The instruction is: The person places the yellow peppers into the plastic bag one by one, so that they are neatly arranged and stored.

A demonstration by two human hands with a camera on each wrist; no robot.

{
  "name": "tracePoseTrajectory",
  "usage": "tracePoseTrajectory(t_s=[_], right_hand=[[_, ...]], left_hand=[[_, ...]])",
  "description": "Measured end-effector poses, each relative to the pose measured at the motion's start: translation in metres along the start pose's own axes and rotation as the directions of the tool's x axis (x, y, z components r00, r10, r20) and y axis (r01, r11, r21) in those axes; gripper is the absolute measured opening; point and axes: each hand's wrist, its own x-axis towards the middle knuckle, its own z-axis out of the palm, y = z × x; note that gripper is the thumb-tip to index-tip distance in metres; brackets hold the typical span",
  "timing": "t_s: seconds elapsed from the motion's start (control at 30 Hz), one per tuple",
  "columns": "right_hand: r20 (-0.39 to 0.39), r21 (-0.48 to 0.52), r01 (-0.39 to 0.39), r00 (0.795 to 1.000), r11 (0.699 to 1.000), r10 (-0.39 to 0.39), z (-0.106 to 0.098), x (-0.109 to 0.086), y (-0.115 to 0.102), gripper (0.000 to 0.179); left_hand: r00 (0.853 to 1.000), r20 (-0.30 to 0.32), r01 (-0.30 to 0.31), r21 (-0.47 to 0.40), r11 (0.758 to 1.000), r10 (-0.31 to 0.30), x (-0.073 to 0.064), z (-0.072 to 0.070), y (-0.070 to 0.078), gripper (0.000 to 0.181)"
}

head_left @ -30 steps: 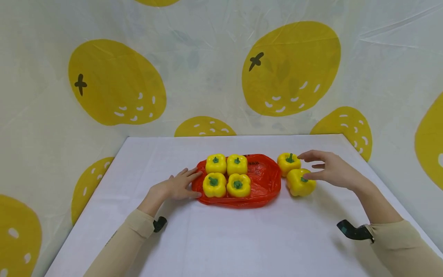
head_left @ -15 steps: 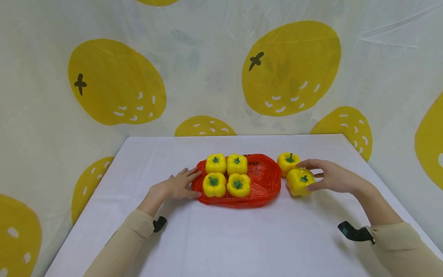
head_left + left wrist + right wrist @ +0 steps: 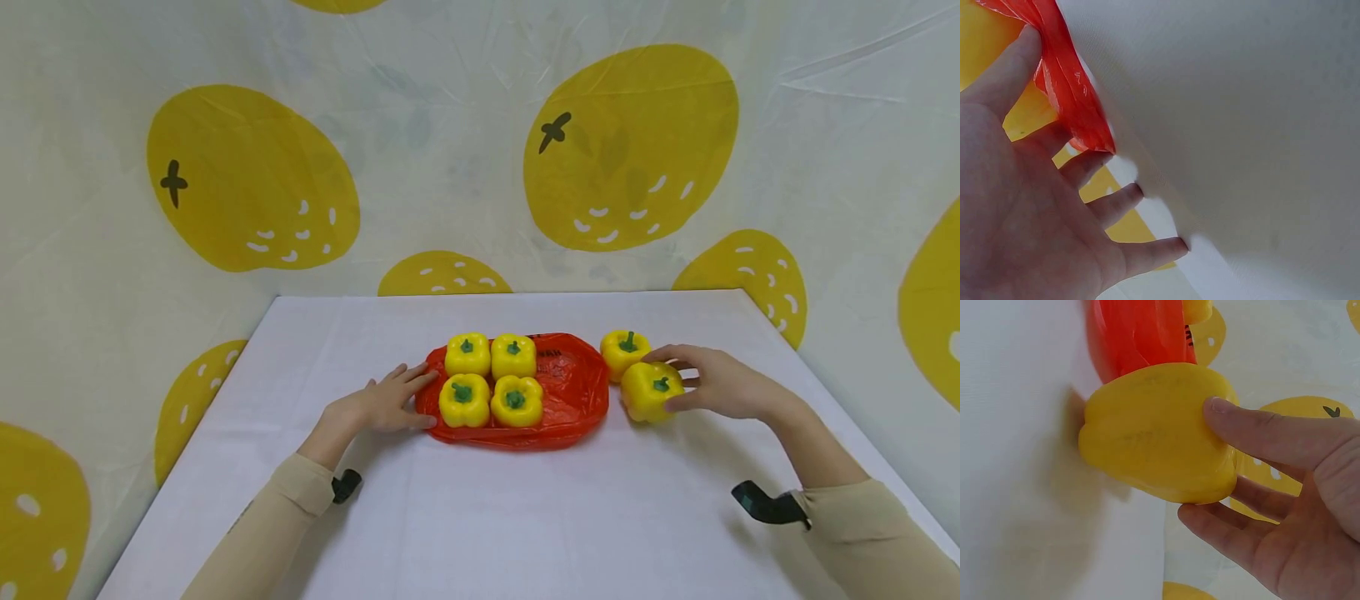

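Four-lobed yellow bell peppers with green stems are on the table. Several stand in two rows on a red plastic bag [image 3: 573, 392], among them a front-left bell pepper [image 3: 463, 410]. My left hand [image 3: 390, 400] rests at the bag's left edge, fingers spread and straight; the left wrist view shows the thumb against the red plastic [image 3: 1079, 103]. To the right of the bag, my right hand [image 3: 723, 382] holds the nearer loose bell pepper [image 3: 643, 392] between thumb and fingers. The right wrist view shows the thumb on this pepper's side [image 3: 1154, 434]. Another loose bell pepper [image 3: 621, 354] stands just behind it.
A white cloth covers the table [image 3: 480, 517]. Behind it hangs a pale curtain [image 3: 442, 167] printed with large yellow fruit shapes. The bag's right half shows bare red plastic beside the peppers.
My right hand has come down and nearer from above the two loose peppers and taken hold of the nearer one, which has shifted up slightly. My left hand has stayed at the bag.
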Motion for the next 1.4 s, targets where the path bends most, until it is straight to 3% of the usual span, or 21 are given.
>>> tracePoseTrajectory(t_s=[0.47, 0.77, 1.17, 1.4], right_hand=[[-0.040, -0.039, 0.021, 0.999, 0.999, -0.023, -0.019, -0.003, -0.014, 0.062], [-0.057, -0.043, 0.060, 0.996, 0.997, -0.062, -0.027, 0.008, -0.032, 0.061], [-0.075, -0.034, 0.082, 0.994, 0.996, -0.084, -0.014, 0.035, -0.050, 0.060], [-0.045, -0.042, 0.094, 0.994, 0.995, -0.095, -0.003, 0.052, -0.057, 0.059]], left_hand=[[1.000, 0.003, 0.001, 0.000, 1.000, -0.001, 0.000, 0.001, -0.001, 0.086], [1.000, 0.009, -0.001, 0.005, 1.000, 0.001, 0.000, 0.001, -0.001, 0.086], [1.000, 0.004, -0.002, 0.006, 1.000, 0.002, 0.003, 0.003, -0.003, 0.087], [1.000, 0.007, 0.005, 0.004, 1.000, -0.005, 0.003, 0.002, -0.002, 0.087]])
